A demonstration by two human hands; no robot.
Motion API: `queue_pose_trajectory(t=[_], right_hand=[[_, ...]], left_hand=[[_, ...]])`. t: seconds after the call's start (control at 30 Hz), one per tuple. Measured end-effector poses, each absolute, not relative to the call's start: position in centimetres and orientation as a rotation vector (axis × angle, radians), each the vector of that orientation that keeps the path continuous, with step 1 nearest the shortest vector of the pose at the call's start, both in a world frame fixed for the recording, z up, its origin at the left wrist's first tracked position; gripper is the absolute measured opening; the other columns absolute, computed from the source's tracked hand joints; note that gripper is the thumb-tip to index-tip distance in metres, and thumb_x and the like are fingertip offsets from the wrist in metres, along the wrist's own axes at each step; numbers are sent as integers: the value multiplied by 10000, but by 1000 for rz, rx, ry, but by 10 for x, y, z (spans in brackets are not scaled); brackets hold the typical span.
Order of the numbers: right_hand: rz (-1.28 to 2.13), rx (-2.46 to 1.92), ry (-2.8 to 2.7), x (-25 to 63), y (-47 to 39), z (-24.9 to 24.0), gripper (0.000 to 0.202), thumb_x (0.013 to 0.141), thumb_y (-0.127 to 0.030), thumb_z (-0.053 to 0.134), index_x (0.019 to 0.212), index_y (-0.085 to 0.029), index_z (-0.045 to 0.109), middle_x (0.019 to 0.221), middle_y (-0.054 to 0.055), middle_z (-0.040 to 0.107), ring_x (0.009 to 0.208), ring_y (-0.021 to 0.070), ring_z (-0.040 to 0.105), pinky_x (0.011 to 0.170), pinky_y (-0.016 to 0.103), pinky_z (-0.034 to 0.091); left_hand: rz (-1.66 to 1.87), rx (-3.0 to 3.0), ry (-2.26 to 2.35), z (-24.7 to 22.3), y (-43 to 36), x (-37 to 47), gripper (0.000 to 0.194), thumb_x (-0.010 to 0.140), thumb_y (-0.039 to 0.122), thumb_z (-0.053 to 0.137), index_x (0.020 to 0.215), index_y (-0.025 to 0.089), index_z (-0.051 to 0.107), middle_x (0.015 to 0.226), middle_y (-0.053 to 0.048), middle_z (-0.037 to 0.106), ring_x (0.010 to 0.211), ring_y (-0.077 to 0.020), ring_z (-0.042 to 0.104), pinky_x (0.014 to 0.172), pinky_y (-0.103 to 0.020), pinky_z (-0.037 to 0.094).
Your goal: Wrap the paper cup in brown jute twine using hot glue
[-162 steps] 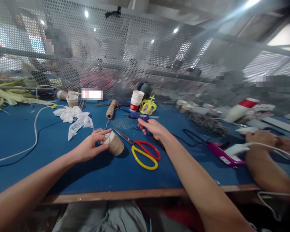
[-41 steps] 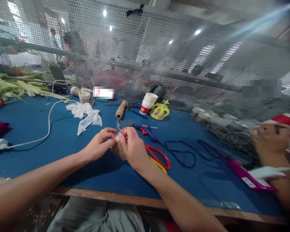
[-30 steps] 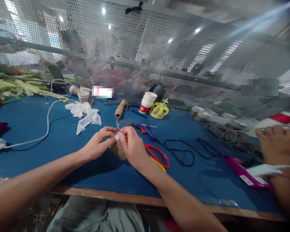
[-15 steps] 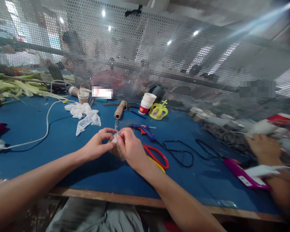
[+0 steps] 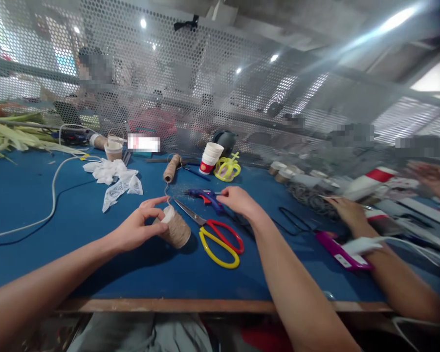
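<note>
My left hand [image 5: 141,222] grips a paper cup [image 5: 179,231] wrapped in brown twine, tilted on its side just over the blue table. A strand of twine runs from the cup's pale end up to a twine spool [image 5: 171,168]. My right hand [image 5: 240,201] has its bent fingers on the rear end of a blue glue gun [image 5: 207,195], where a glue stick pokes out. The fingertips are partly hidden there. Between the hands lie scissors [image 5: 221,239] with red and yellow handles, blades towards the spool.
Crumpled white tissue [image 5: 112,171] lies left of the spool. Stacked paper cups [image 5: 210,157] and a yellow crown-shaped piece [image 5: 228,169] stand behind the glue gun. On the right, a co-worker's hand [image 5: 348,213] is near grey cord and a purple power strip [image 5: 339,249].
My right hand has left the cup and moved right to the glue gun, uncovering the scissors. My left hand still holds the cup. The view has shifted right.
</note>
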State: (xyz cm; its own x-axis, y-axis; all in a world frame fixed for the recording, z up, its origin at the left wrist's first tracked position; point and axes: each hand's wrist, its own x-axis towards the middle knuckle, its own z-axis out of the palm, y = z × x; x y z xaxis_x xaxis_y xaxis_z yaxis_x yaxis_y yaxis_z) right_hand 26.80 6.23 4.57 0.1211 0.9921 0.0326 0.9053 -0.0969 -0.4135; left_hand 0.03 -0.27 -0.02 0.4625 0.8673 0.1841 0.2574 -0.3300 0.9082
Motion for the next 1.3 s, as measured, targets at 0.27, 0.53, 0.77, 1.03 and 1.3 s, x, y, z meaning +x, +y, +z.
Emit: queue_pose_trajectory(t=[0.27, 0.53, 0.77, 1.03, 1.3], right_hand=[[732, -1999, -1654, 262, 74, 8, 207, 805, -237, 583, 971, -114, 578, 885, 60, 628, 750, 167, 603, 663, 329, 502], [1104, -1437, -1322, 246, 44, 37, 119, 692, -221, 574, 635, -185, 475, 524, -37, 529, 490, 102, 546, 510, 241, 481], [1639, -1171, -1166, 208, 31, 34, 72, 731, -164, 539, 757, -136, 600, 792, 69, 671, 678, 175, 674, 665, 324, 552], [1740, -981, -1295, 176, 42, 35, 155, 776, -132, 510, 763, -111, 663, 755, 66, 708, 734, 117, 660, 747, 233, 511], [1967, -917, -1506, 162, 49, 40, 141, 727, -149, 541, 781, -90, 657, 785, 85, 707, 790, 164, 663, 734, 266, 520]], left_hand=[[919, 1807, 848, 1, -4, 0, 176, 743, 302, 576, 622, 174, 556, 1479, -57, 258, 1365, -285, 190, 1067, -504, 211], [932, 1862, 852, 3, -5, -1, 172, 742, 299, 580, 632, 166, 576, 1389, -87, 359, 1296, -294, 305, 1056, -486, 241], [857, 1909, 859, 1, -6, 1, 173, 734, 302, 580, 632, 162, 579, 1085, -85, 474, 1088, -248, 468, 1002, -416, 333], [775, 1905, 661, 6, -11, 0, 153, 745, 256, 598, 626, 164, 571, 1267, -76, 456, 1232, -251, 394, 1046, -386, 286], [733, 1916, 552, 9, -16, 2, 133, 758, 232, 595, 649, 162, 571, 1356, -71, 432, 1284, -263, 338, 1057, -420, 257]])
